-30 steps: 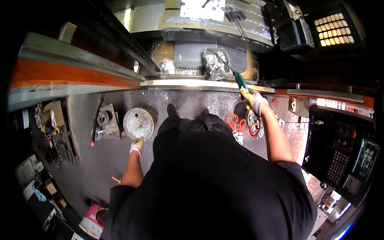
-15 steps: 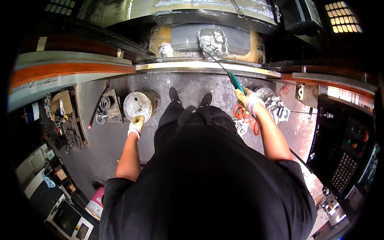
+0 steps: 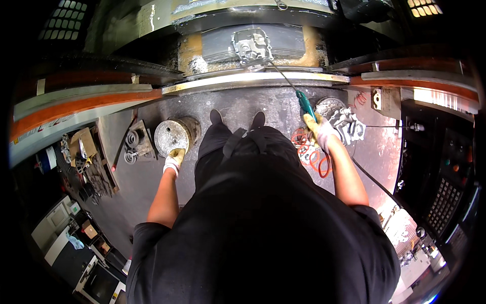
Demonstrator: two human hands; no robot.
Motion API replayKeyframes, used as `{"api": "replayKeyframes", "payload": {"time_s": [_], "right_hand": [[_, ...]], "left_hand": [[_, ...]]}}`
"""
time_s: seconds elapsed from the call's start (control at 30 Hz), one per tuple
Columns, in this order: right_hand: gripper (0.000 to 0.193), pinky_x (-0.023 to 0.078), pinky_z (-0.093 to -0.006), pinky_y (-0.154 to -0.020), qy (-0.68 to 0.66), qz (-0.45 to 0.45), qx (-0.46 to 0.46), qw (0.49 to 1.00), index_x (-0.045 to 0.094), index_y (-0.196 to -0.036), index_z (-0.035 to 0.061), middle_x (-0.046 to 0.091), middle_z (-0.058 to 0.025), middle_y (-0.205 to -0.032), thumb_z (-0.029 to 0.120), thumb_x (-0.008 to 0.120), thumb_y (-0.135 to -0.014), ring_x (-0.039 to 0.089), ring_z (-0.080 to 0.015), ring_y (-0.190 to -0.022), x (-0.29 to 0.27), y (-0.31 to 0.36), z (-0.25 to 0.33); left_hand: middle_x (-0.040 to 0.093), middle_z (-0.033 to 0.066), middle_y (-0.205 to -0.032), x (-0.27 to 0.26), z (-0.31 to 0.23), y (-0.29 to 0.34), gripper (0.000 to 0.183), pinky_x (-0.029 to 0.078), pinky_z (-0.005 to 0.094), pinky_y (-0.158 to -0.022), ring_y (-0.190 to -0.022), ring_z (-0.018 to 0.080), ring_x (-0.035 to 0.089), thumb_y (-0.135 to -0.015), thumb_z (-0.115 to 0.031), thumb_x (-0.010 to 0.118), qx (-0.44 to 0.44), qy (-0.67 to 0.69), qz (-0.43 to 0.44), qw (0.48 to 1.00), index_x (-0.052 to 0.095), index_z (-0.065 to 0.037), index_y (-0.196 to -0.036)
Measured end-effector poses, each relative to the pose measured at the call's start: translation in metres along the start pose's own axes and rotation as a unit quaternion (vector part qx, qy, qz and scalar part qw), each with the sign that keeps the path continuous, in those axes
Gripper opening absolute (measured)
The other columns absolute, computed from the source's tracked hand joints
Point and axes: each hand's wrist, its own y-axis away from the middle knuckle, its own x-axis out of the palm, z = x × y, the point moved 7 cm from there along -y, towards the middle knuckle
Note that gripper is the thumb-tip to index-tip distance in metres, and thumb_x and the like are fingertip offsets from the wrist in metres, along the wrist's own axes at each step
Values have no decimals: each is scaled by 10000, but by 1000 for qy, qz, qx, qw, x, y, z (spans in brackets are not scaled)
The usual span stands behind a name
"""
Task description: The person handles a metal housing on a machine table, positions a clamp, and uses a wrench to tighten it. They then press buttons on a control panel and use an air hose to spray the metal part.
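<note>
My right hand (image 3: 320, 129), in a pale yellow and white work glove, is closed round the handle of a green air blow gun (image 3: 306, 105). Its long thin nozzle points up and left, with its end at the near right corner of an open metal casting (image 3: 253, 44). That grey casting lies on the dark plate inside the machine opening. My left hand (image 3: 175, 156), gloved alike, hangs low in front of the near rim of a round metal drum (image 3: 174, 136). I see nothing held in it. Its fingers are foreshortened, and whether it touches the drum cannot be told.
A metal sill (image 3: 253, 79) runs across the opening. Red coiled hose (image 3: 320, 163) hangs below my right hand, beside a pile of metal castings (image 3: 347, 125). A control panel (image 3: 445, 177) stands at right. Metal rings (image 3: 132, 139) and a loaded pallet (image 3: 93, 162) lie left.
The view has shifted a little. The blow gun's nozzle has moved from over the casting's left side to its near right corner. My left hand stays by the drum.
</note>
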Motion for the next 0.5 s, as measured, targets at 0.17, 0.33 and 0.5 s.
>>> {"api": "replayKeyframes", "payload": {"time_s": [0.17,0.33,0.5], "right_hand": [[737,442,-285,-452,-12,-11,-1,1000,500,-1467,46,675,-55,-774,565,658,-968,522,-114,-488,-22,-8,-26],[765,444,-281,-458,-28,-12,28,999,473,-1485,36,681,-45,-800,553,679,-960,535,-116,-513,-23,-9,-2],[675,443,-306,-423,-24,-20,6,1000,483,-1473,98,616,-25,-773,549,620,-989,487,-122,-510,-24,-45,41]], "left_hand": [[748,60,-1003,6,-10,-6,344,503,331,-903,-932,183,664,-941,-364,718,4,-15,1,1000,732,-56,-1094],[749,60,-1002,7,-11,-11,331,509,336,-894,-936,184,671,-940,-348,724,25,-5,-4,1000,731,-53,-1090],[747,53,-999,-2,-22,0,314,513,324,-886,-935,172,670,-939,-335,730,16,8,-12,1000,726,-53,-1077]]}}
